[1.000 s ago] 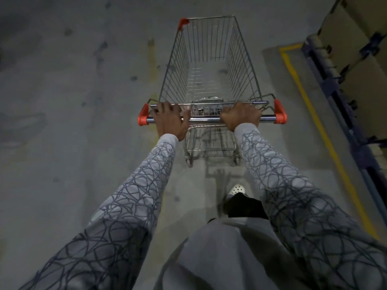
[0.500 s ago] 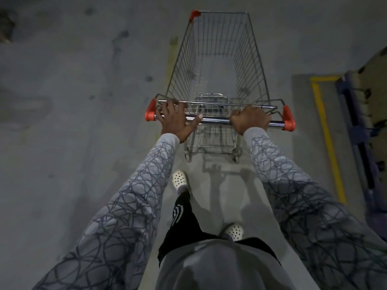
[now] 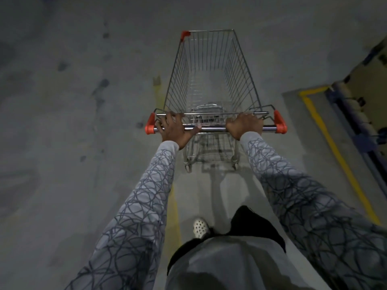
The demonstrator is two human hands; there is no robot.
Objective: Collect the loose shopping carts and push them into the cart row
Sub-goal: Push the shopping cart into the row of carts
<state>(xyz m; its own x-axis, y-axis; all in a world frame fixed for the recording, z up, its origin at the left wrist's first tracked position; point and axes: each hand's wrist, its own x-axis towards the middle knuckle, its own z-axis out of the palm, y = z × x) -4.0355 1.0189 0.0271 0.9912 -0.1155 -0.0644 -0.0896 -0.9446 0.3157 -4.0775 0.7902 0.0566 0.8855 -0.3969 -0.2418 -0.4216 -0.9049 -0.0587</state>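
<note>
Your right hand (image 3: 244,125) is wrapped round the handle bar (image 3: 211,129) of the cart (image 3: 247,76), which runs ahead of both hands. Your left hand (image 3: 174,128) hooks the bar loosely, thumb flat. That slack left grip may let the cart veer into the blue rack (image 3: 360,141) beyond your right hand.

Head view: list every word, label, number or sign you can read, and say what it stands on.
No text can be read.
Shopping cart: no label shows on its wire or its orange end caps.
Yellow floor line: a plain stripe, no letters.
Boxes at the right edge: too dark and blurred to tell.
</note>
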